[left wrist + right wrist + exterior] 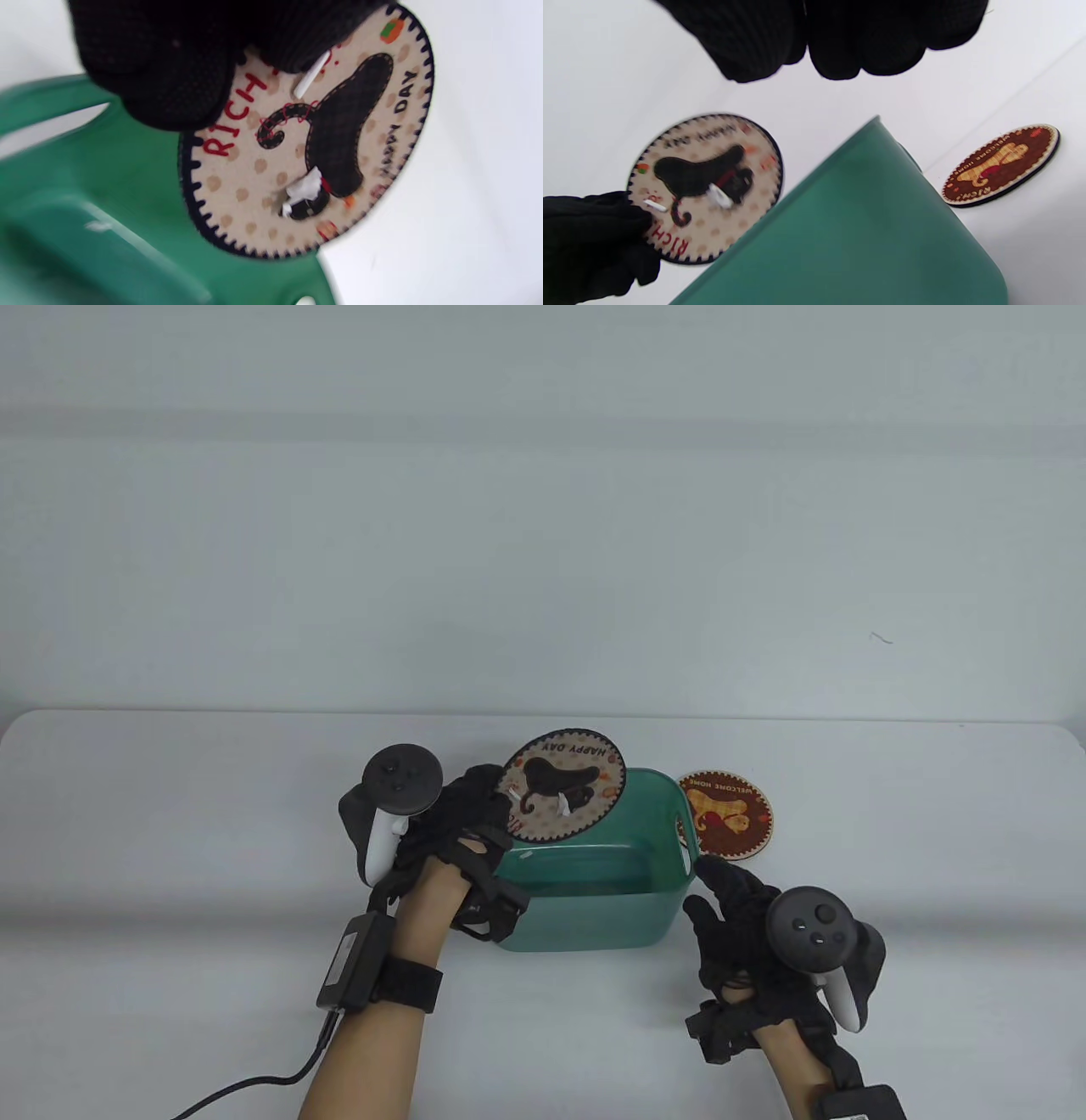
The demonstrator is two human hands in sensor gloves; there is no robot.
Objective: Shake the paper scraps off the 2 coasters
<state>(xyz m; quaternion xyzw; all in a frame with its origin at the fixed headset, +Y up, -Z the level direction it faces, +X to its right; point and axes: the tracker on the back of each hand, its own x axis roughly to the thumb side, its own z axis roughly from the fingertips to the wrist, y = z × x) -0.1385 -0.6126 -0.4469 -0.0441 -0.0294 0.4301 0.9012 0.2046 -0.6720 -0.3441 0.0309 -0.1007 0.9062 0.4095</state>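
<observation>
Now beige coaster in left hand above green bin

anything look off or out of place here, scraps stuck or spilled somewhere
Two white paper scraps cling to the round beige cat-print coaster, though the left hand holds it tilted over the green plastic bin. One scrap lies in the bin. The dark red round coaster lies flat on the white table, no scraps visible on it.
</observation>
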